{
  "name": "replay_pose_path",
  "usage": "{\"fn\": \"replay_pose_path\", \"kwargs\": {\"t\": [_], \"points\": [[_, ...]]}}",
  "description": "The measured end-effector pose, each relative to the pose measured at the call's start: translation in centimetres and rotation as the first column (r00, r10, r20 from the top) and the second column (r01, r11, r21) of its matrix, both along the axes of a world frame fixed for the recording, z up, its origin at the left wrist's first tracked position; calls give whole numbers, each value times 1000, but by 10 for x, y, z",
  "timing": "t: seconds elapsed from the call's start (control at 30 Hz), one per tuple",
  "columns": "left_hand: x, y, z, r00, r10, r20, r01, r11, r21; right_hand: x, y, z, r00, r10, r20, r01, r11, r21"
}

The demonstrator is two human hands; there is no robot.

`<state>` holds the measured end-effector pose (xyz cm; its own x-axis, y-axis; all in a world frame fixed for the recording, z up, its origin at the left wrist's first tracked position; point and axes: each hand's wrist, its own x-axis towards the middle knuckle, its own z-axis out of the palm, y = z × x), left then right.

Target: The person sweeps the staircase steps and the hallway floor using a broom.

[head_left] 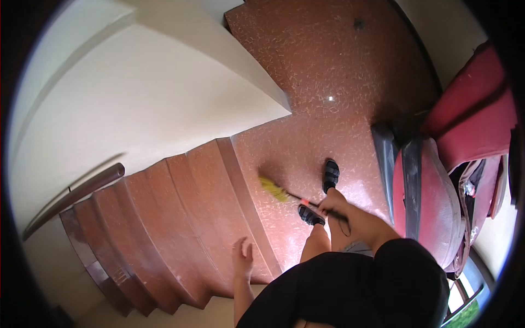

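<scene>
My right hand (332,203) is closed around the dark handle of a small broom (273,188). Its yellow-green bristles hang over the reddish landing floor (284,147), left of my sandalled feet, and look close to the floor. A dark cord loop dangles from the handle's end beside my wrist. My left hand (242,257) is held out over the stairs near the landing edge, fingers apart and holding nothing.
Brown steps (180,218) lie to the left, with a dark handrail (98,180) on the cream wall (164,87). Red padded items (432,191) and a black item (386,158) stand at the right. A window (465,295) shows at the lower right.
</scene>
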<state>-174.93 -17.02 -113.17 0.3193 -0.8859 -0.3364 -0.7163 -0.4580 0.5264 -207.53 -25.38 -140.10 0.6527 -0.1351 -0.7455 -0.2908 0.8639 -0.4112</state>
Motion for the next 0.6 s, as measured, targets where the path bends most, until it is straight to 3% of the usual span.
{"fn": "replay_pose_path", "kwargs": {"t": [0.03, 0.07, 0.1, 0.13, 0.17, 0.2, 0.23, 0.27, 0.33, 0.37, 0.43, 0.47, 0.5, 0.6], "points": [[1, -20, 18, 998, 69, 10, -69, 997, -22, -24, -25, -29, 1000, 1, -30, -4, 996, -91], [0, -35, 38, 990, 140, 17, -140, 989, -38, -49, -59, -44, 976, 132, -173, -172, 955, -243], [-3, -49, 54, 991, 133, 21, -133, 991, -25, -77, -119, 2, 955, 45, -293, -101, 979, -179], [-7, -63, 68, 979, 200, -35, -203, 973, -112, -106, -168, -10, 917, 137, -374, -234, 945, -227], [-11, -79, 81, 961, 259, -96, -273, 943, -193, -121, -223, 8, 781, 184, -598, -363, 912, -193], [-17, -99, 93, 971, 236, -50, -241, 942, -234, -140, -274, 13, 767, 195, -611, -353, 924, -148], [-24, -124, 102, 977, 215, -3, -207, 939, -275, -148, -309, 11, 640, 194, -744, -536, 806, -251], [-31, -151, 109, 988, 138, 72, -95, 899, -428, -155, -344, 10, 472, 148, -869, -703, 657, -270], [-51, -222, 131, 966, 57, 253, 121, 762, -636, -161, -373, 36, 446, -176, -878, -603, 666, -440], [-67, -263, 146, 937, 51, 345, 221, 678, -701, -174, -364, 30, 442, -174, -880, -604, 668, -435], [-84, -321, 166, 944, 181, 276, 149, 514, -845, -210, -309, 5, 506, -540, -673, -518, 434, -737], [-101, -348, 177, 943, 281, 180, 36, 451, -892, -226, -256, -10, 386, -401, -831, -553, 620, -557], [-114, -370, 183, 924, 375, 71, -80, 373, -924, -242, -193, -12, 347, -308, -886, -521, 722, -455], [-97, -419, 185, 954, 281, -107, -209, 367, -907, -264, 4, 42, 404, -135, -905, -242, 938, -248]]}}
